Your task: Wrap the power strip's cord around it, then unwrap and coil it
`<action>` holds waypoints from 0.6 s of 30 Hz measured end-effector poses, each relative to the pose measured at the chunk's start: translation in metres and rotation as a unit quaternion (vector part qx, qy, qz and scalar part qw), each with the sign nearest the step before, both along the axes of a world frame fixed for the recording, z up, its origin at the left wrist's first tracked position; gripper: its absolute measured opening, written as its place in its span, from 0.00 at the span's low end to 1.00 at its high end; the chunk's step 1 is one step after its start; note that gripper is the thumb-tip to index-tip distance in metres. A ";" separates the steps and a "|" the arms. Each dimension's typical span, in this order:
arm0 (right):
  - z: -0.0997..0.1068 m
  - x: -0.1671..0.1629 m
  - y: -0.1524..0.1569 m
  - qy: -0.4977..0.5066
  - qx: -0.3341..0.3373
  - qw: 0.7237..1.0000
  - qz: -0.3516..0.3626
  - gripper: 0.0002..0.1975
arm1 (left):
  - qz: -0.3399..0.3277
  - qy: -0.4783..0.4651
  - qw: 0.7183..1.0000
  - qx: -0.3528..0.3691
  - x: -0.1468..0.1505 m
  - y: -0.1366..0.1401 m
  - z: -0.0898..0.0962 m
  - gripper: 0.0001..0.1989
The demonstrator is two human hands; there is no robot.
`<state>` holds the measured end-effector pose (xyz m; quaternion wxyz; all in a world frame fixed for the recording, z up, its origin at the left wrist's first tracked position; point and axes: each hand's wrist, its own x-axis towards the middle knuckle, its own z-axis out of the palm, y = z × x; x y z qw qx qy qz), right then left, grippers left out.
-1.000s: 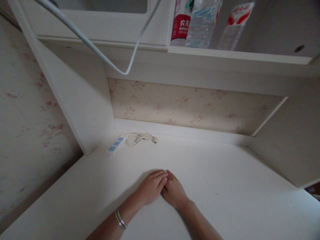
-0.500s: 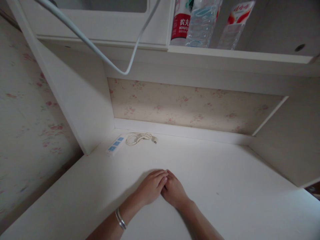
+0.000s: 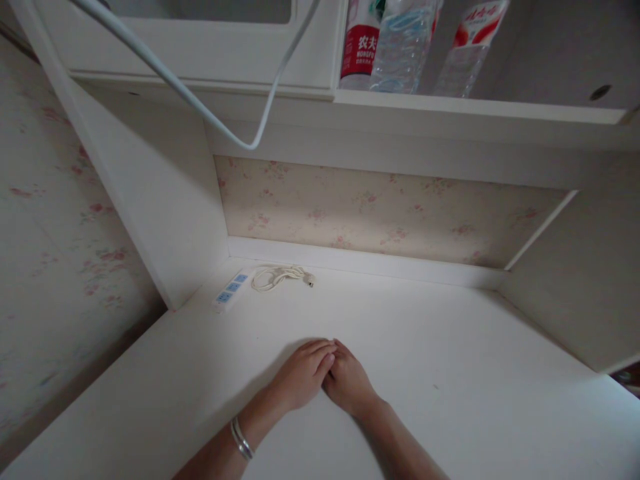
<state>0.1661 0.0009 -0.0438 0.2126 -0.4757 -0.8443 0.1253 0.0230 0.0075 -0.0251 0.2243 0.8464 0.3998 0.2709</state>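
Two bare hands met on a white tabletop, well in from its left and right edges. The left hand, a silver bangle around its wrist, lay with its fingers together over those of the right hand. The right hand's fingers were mostly hidden beneath, so I couldn't tell how far either hand was open or whether anything was tucked between them.

Beyond both hands and to their left, well apart from them, a white power strip with blue socket faces lay near the tabletop's back left corner, set at a slant. Just to its right, close to the back edge, was a loosely looped pale cord. Its plug pointed away from the strip, almost straight beyond the left hand.
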 end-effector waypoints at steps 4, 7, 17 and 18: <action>0.001 0.000 -0.001 0.007 -0.003 1.000 0.001 0.22 | 0.003 0.002 1.000 -0.001 0.000 0.000 0.000 0.21; 0.001 0.000 0.000 0.011 0.000 1.000 0.004 0.22 | 0.003 0.006 1.000 -0.002 0.000 0.000 0.001 0.21; 0.002 0.000 -0.001 0.011 0.004 1.000 0.003 0.22 | 0.004 0.008 1.000 -0.001 0.000 0.000 0.003 0.21; 0.002 0.000 -0.001 0.011 0.004 1.000 0.002 0.22 | 0.003 0.007 1.000 -0.001 0.000 0.000 0.004 0.21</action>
